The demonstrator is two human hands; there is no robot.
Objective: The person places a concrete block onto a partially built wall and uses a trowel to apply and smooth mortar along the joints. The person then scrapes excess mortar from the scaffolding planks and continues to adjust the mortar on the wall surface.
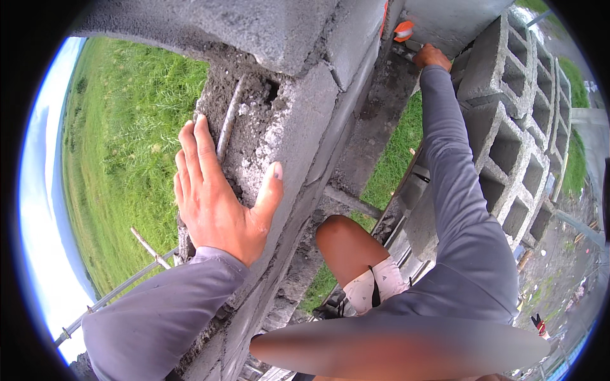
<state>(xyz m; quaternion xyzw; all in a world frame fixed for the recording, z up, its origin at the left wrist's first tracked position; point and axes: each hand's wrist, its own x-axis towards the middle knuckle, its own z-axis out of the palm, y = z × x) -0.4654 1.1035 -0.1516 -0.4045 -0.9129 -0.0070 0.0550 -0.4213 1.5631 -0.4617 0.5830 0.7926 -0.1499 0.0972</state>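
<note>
My left hand [219, 197] lies with its fingers stretched out on the rough mortar top [251, 136] of a grey block wall [305, 127], beside a short metal bar [229, 117] set in the mortar. My right arm reaches to the upper right, where my right hand [433, 58] is closed with fingers curled at a narrow gap by a grey concrete face [445, 19]; what it grips is hidden. Just left of that hand is a small orange-and-white object [404, 31]. My bent knee [349, 251] shows between the wall and my right arm.
Stacked hollow concrete blocks [505, 146] stand close along my right. A horizontal pipe [349, 200] crosses the gap below, with grass [397, 152] visible far down. A railing [152, 260] runs outside the wall at left, before a green field [121, 140]. Debris lies on the ground at far right.
</note>
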